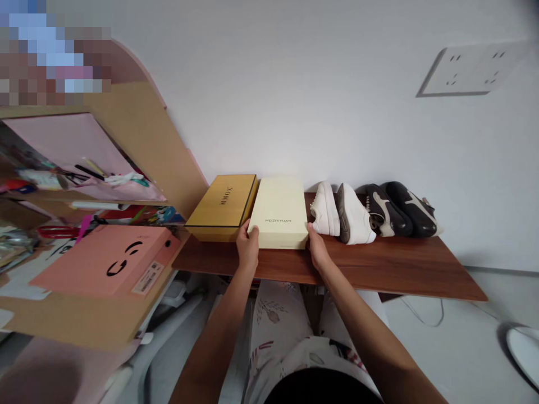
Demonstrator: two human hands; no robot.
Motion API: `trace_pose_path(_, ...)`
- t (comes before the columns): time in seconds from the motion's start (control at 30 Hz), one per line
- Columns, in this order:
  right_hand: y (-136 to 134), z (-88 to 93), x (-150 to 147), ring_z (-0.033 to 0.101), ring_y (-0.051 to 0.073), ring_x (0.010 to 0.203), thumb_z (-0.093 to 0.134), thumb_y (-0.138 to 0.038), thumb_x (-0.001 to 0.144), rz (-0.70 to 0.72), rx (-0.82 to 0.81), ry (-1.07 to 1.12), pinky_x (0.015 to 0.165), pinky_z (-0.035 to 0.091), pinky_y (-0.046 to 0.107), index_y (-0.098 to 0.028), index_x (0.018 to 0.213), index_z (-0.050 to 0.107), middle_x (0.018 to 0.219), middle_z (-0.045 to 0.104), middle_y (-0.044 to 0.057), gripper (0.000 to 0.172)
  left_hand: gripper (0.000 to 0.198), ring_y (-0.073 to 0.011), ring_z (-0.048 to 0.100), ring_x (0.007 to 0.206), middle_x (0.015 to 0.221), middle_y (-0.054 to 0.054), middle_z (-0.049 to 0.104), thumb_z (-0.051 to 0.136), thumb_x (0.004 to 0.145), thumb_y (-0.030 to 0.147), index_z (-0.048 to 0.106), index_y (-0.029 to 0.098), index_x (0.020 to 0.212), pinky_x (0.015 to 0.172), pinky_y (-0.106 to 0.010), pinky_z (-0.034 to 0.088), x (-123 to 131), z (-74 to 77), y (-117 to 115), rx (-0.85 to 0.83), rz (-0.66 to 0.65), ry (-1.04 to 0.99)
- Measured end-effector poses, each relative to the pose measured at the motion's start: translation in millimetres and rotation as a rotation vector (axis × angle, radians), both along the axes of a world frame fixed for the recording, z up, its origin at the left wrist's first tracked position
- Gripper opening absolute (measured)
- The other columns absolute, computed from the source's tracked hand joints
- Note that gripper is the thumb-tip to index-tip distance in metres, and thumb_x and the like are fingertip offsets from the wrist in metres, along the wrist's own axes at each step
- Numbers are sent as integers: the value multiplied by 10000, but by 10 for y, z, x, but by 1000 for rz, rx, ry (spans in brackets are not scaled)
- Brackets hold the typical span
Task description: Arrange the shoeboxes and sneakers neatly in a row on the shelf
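Note:
A pale cream shoebox [279, 211] lies flat on a dark wooden shelf [391, 268] against the white wall. My left hand [247, 247] grips its near left corner, fingers closed round the edge. My right hand [318, 248] holds its near right corner the same way. A gold-yellow box [223, 206] lies touching the cream box on the left.
A pair of white sneakers [343, 215] and a pair of black sneakers [400, 209] stand right of the boxes. A pink box [107, 259] rests on a cluttered desk [63, 322] at left. A wall socket [469, 70] is up right.

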State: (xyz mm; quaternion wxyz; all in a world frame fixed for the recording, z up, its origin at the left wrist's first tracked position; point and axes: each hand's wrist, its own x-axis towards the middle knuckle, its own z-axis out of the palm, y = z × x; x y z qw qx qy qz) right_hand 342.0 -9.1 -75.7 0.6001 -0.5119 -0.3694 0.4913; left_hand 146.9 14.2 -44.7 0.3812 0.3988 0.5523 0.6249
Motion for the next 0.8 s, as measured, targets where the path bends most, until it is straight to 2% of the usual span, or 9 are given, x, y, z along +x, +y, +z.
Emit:
trace_pose_path(0.17,37,31,-48,529,256,1312,544,-673,840,-12,-51,-23,1164,328,420,-188,1150,701,1296,661,73,597,457,-235,575,1234,1354,-143,592,529,921,368,553,180,1338,1041,-346,450,12,-54,-13,-2,1,102)
trace_pose_path(0.3,-28,143,-21,547,263,1282,553,-666,832,-28,-13,-95,1154,337,445,-199,1126,707,1260,681,80,573,483,-247,483,1333,1441,-176,497,481,952,338,470,154,1398,1129,-356,353,62,58,-152,50,38,300)
trace_pose_path(0.43,-242,214,354,596,265,1195,665,-592,782,-116,127,-223,1103,396,450,-223,1194,672,1249,676,95,553,528,-245,346,1427,1499,-164,409,517,927,280,418,178,1435,1198,-380,230,259,215,-477,274,92,498)
trace_pose_path(0.5,-371,222,684,616,260,1135,681,-575,771,-192,190,-286,1059,432,450,-218,1208,658,1225,676,107,564,525,-248,364,1412,1480,-153,426,540,911,267,440,196,1422,1191,-390,253,442,285,-629,366,2,515)
trace_pose_path(0.6,-533,214,1208,610,255,1084,667,-582,767,-365,183,-410,1006,461,455,-200,1217,641,1211,657,128,591,493,-251,450,1345,1414,-144,497,546,901,251,487,205,1388,1147,-396,339,808,347,-730,412,-243,493)
trace_pose_path(0.7,-631,180,1582,610,244,1012,656,-591,763,-461,123,-549,969,475,455,-167,1227,627,1165,645,138,630,490,-245,491,1311,1383,-138,532,543,896,235,490,209,1383,1130,-397,365,1205,315,-650,394,-431,461)
trace_pose_path(0.8,-667,99,1742,615,246,983,679,-599,736,-444,85,-630,946,488,452,-143,1247,606,1163,630,145,689,555,-269,441,1364,1429,-151,496,581,873,247,443,191,1407,1155,-442,330,1537,184,-468,311,-499,495)
